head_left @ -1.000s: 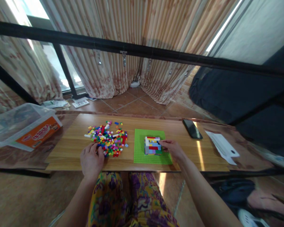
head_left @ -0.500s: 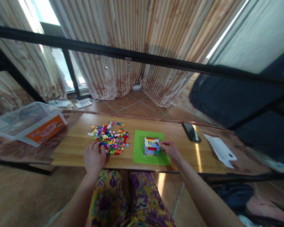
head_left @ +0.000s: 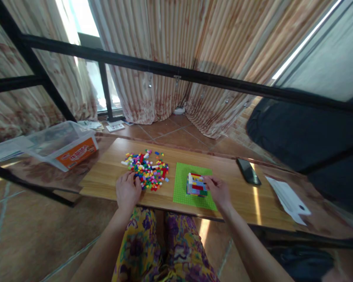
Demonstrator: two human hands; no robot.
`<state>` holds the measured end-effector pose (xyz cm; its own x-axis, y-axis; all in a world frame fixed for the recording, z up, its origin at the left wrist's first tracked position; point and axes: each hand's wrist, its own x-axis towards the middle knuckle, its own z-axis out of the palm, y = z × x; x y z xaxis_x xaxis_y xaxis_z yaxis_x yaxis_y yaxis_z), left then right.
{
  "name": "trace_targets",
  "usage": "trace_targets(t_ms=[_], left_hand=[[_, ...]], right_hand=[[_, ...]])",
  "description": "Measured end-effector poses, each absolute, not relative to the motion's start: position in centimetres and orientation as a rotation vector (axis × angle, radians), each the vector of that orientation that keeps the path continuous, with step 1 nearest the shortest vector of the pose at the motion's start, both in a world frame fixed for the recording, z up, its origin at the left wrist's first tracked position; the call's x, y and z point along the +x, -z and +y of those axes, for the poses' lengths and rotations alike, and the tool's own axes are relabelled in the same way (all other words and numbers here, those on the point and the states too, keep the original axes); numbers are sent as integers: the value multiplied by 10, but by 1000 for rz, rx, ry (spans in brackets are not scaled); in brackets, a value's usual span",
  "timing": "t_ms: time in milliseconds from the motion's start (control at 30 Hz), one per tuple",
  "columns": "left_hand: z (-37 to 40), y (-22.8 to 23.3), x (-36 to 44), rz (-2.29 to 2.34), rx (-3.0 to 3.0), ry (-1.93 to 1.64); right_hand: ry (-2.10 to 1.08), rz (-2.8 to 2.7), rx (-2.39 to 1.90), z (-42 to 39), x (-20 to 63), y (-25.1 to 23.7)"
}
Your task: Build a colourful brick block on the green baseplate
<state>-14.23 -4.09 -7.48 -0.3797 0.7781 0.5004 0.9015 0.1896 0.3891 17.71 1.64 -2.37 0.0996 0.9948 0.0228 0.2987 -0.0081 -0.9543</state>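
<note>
**Hands at brick pile and block build on wooden board**

Left hand [head_left: 127,192] is laid palm down on the wooden board [head_left: 106,178] near its front edge; fingers are loosely curled, tips touching the near side of the loose brick pile [head_left: 147,169]; whether a brick is pinched cannot be told. Right hand [head_left: 220,190] is set at the right side of the multicolour block build [head_left: 196,184]; fingers are bent in against the build's top right edge; a held piece, if any, is too small to be made out. The build is seated on the green baseplate [head_left: 182,192], toward its right half; the baseplate is placed at the board's front edge, just right of the pile. The pile is spread left of centre on the board, between middle and back edge.

A black phone [head_left: 248,171] is laid near the board's back right part; a white paper sheet [head_left: 288,198] is seen just past the right end. A clear plastic box [head_left: 61,143] with an orange label is placed off the left end. Patterned trousers [head_left: 161,250] are visible below the front edge.
</note>
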Motion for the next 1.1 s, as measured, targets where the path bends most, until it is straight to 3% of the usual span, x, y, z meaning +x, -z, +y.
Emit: trace_targets(t_ms=[300,600,1100], left_hand=[[-43,72,-140,-2302,-1606,958],[-43,73,-139,-2319,-1588,1009],[-43,73,-140,-2316,-1598,1005]], right_hand=[[-727,-2139,-1314,3,74,25],[-395,-2370,-1510,19,47,42],[-862,-1813,-1458,10,117,33]])
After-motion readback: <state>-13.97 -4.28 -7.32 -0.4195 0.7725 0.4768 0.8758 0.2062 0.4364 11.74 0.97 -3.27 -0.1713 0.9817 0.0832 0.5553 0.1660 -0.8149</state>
